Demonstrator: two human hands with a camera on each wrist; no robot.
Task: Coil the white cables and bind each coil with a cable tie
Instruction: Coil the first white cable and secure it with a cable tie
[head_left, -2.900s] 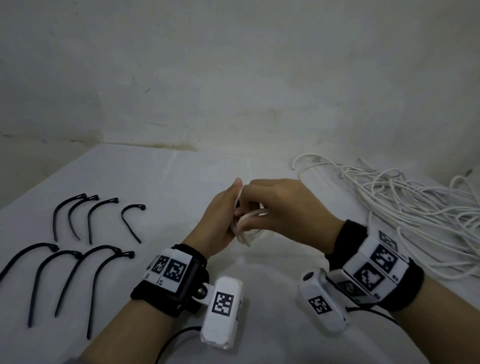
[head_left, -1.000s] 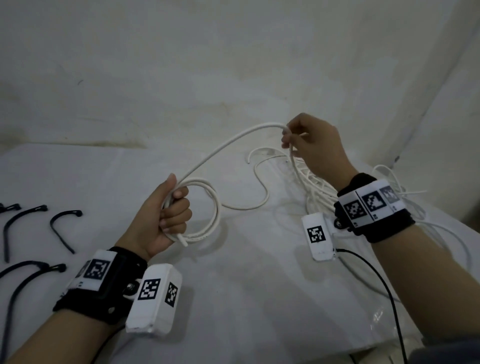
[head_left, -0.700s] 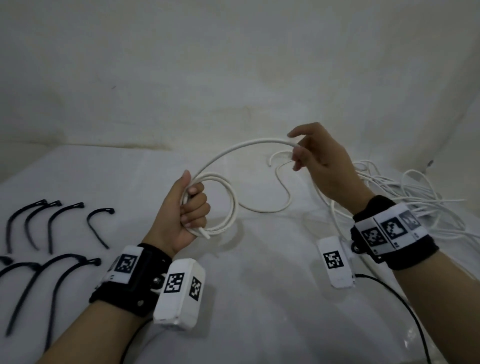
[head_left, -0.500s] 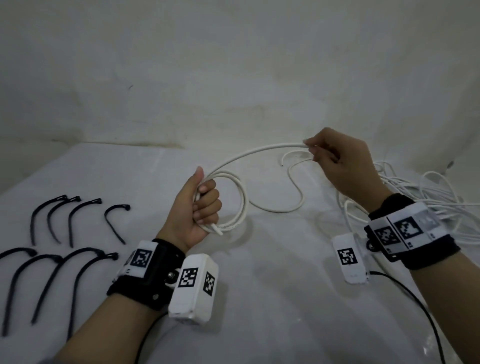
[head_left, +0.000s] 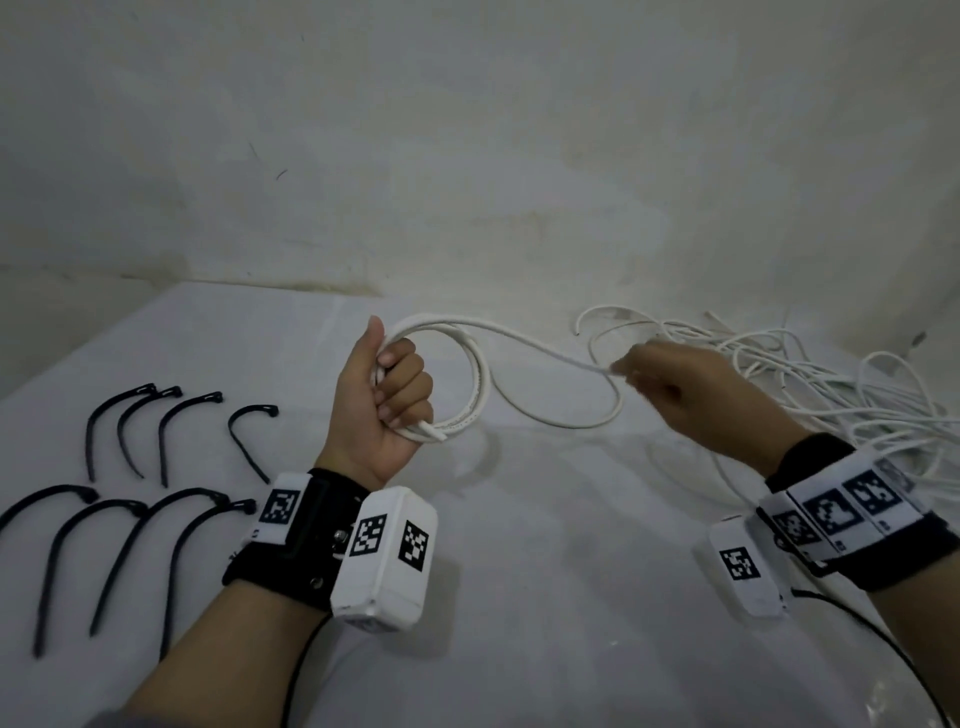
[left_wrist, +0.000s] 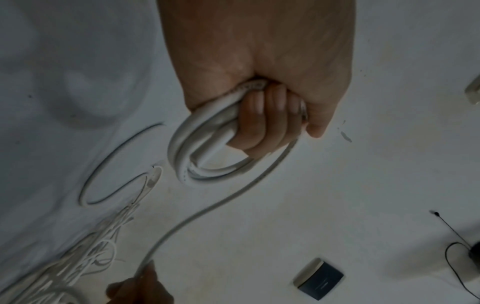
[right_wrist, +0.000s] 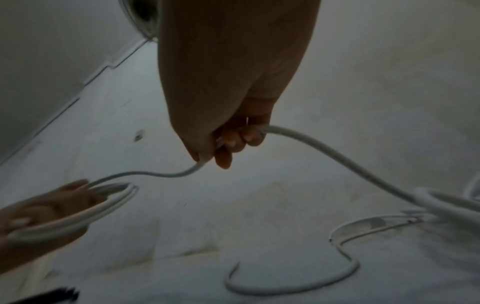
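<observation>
Left hand fisted round coil; right hand pinches free cable, feeding leftward toward coil from pile side.

Bare table between the wrists, ties spread across the left side, cable pile crowding the right, wall close behind

We record: cable white; loose cable heap white; cable ties black; counter white; wall off-white, stained. Wristbands black, with white tags carrying black-and-white square codes.
</observation>
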